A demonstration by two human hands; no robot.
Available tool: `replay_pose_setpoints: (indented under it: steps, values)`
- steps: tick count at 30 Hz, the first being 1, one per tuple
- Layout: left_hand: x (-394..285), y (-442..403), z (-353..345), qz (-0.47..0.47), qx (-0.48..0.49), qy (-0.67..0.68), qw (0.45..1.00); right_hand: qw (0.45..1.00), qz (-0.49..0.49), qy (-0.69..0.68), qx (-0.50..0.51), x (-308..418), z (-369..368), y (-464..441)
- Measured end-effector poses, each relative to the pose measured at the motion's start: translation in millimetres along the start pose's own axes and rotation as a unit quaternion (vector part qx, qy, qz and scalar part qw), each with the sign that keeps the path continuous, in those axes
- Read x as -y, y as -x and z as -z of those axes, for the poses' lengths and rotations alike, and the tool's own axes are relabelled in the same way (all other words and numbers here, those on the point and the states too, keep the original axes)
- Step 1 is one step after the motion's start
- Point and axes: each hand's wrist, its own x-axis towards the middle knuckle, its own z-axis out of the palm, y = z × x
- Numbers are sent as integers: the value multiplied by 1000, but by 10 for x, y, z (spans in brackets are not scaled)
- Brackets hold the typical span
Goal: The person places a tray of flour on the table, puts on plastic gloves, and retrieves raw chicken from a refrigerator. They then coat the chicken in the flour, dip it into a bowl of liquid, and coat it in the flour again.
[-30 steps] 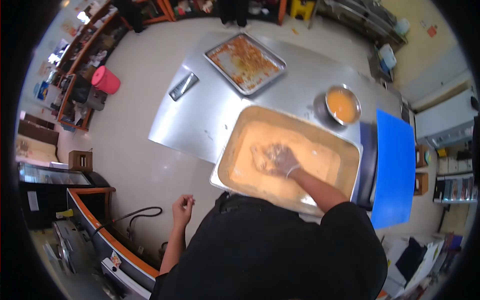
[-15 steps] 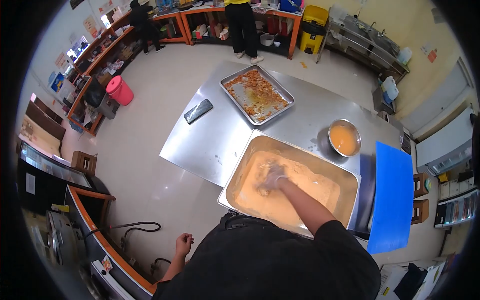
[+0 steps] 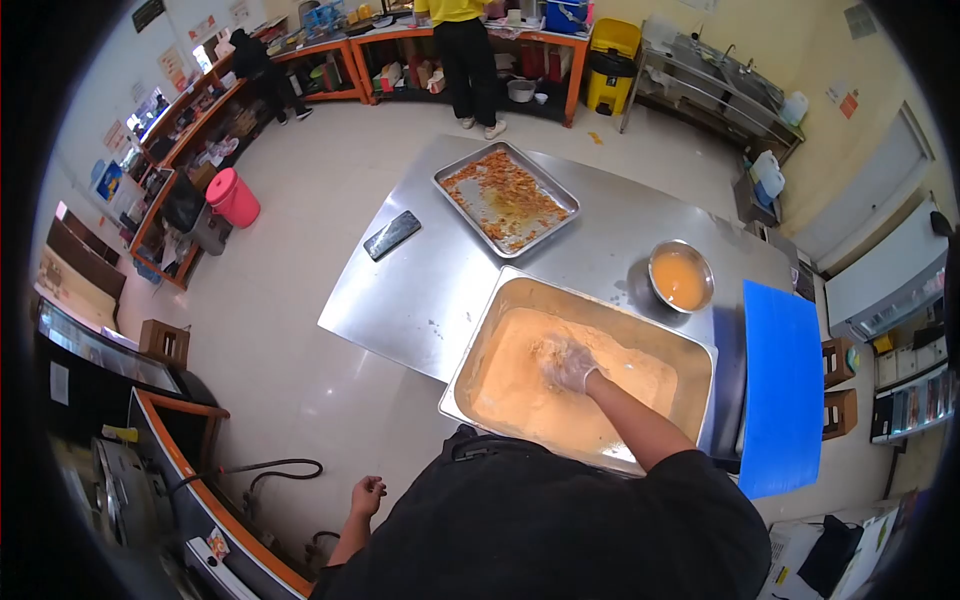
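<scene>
On the near part of the steel table (image 3: 380,310), just before the person's body, stands a deep metal pan (image 3: 600,318), and a bed of pale orange powder (image 3: 510,390) lies inside it. The right grip (image 3: 568,366), a hand in a clear glove, reaches down into this powder near the middle of the pan. At its fingers something lumpy is visible, but the powder covers it, so I cannot tell whether the grip is closed on a piece or not. The left grip (image 3: 368,493) hangs apart from the table, loosely open with half bent fingers, and nothing is seen in it.

The powder looks dry, light and soft; I judge that it runs easily between fingers, so it is better scooped from below with a cupped palm than pinched. Moisture could make it sticky and lumpy. The pan itself seems stiff, smooth and rather heavy with this load; its flanged rim, taken at both short ends, would be the safest hold. Behind it, the bowl (image 3: 711,282) contains orange liquid (image 3: 680,278), which can spill if tilted, so its rim should be held level.
</scene>
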Motion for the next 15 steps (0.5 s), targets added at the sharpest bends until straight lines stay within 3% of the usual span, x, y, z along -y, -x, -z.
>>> replay_pose_setpoints:
  steps: [1,4,7,10,13,15]
  values:
    - [18,-2,4,1,3,5,1000,992,-6,125,32,-59,-22,37]
    - [88,14,-16,-3,2,-27,1000,949,176,154,-209,-168,-272,381]
    - [-187,225,-50,5,6,-60,998,970,182,103,-124,-360,-415,295]
    - [-41,232,-77,8,31,-48,998,991,117,43,-41,-504,-490,48]
    - [115,147,-75,3,33,-21,999,996,-34,7,79,32,290,211]
    - [65,203,-56,10,24,-25,999,998,10,-13,66,-287,72,-60]
